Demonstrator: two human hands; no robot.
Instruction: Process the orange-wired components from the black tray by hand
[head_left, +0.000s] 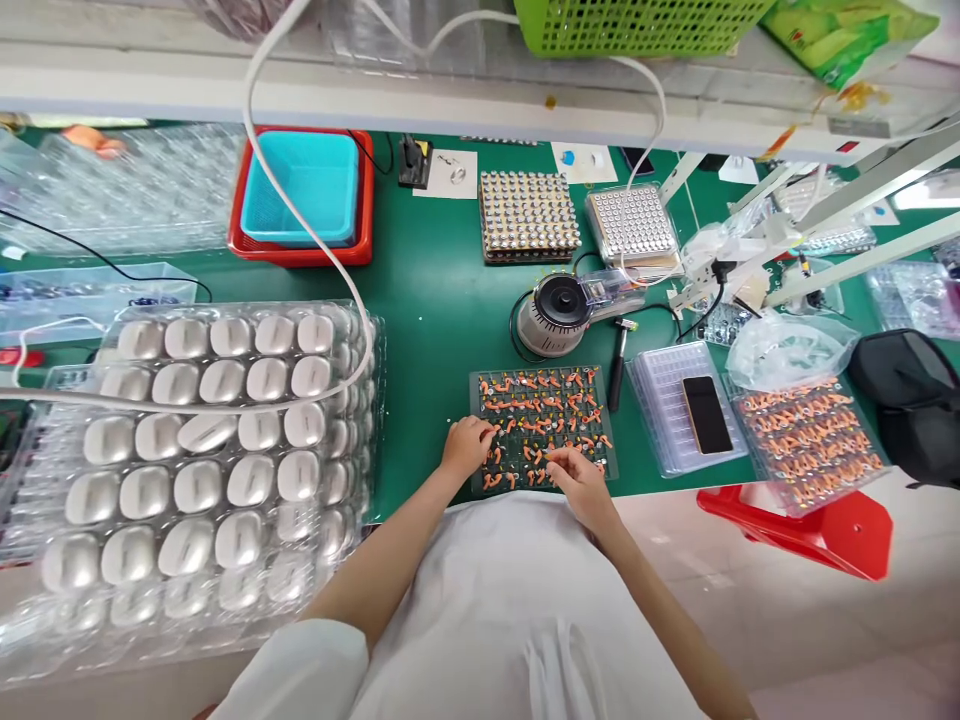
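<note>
A dark green tray lies at the front edge of the bench, with rows of small orange curved parts that have silvery and yellow bits. My left hand is over the tray's left side, thumb and fingers pinched together among the parts. At the lower right of the same tray, my right hand has its thumb and forefinger closed near an orange part. Whatever sits between the fingertips of either hand is too small to make out.
Left stand stacked clear trays of silver rounded cases, crossed by a white cable. Behind the green tray is a round grey device. Rightward are a black-handled tool, a phone on plastic trays, and another orange-part tray.
</note>
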